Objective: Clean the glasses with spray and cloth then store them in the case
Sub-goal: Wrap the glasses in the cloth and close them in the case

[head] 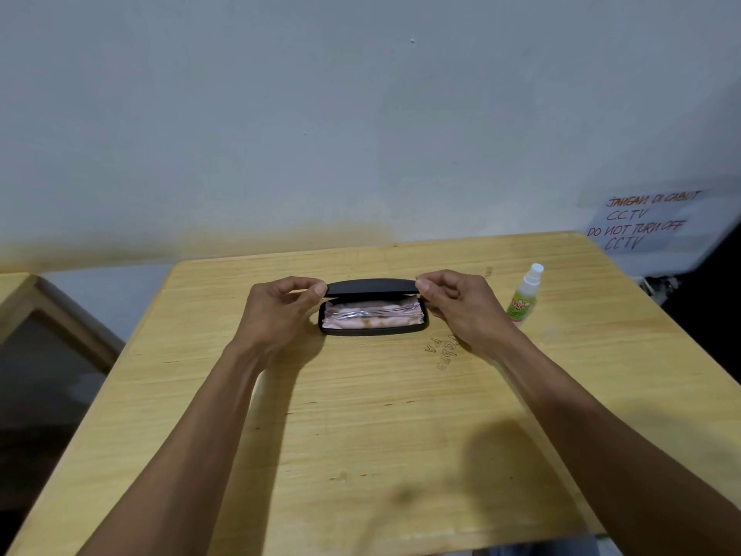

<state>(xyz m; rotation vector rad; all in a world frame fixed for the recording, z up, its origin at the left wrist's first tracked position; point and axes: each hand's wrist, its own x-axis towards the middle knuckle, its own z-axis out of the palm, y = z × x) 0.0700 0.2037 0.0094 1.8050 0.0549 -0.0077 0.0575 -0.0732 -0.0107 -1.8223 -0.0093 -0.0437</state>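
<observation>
A black glasses case (373, 330) lies on the wooden table (361, 435) with its lid (371, 286) raised partway. Inside I see a pink cloth (361, 322) and clear-framed glasses (369, 313) lying on it. My left hand (280, 311) pinches the lid's left end between thumb and fingers. The lid's right end is held by my right hand (457, 307), whose lower fingers rest by the case's right side. A small spray bottle (525, 294) with a green label and white cap stands upright to the right of my right hand.
A grey wall rises just behind the table's far edge. A handwritten paper sign (649, 222) hangs at the right. Another wooden piece of furniture (44, 315) stands to the left, across a gap. Writing is scratched into the tabletop near the case.
</observation>
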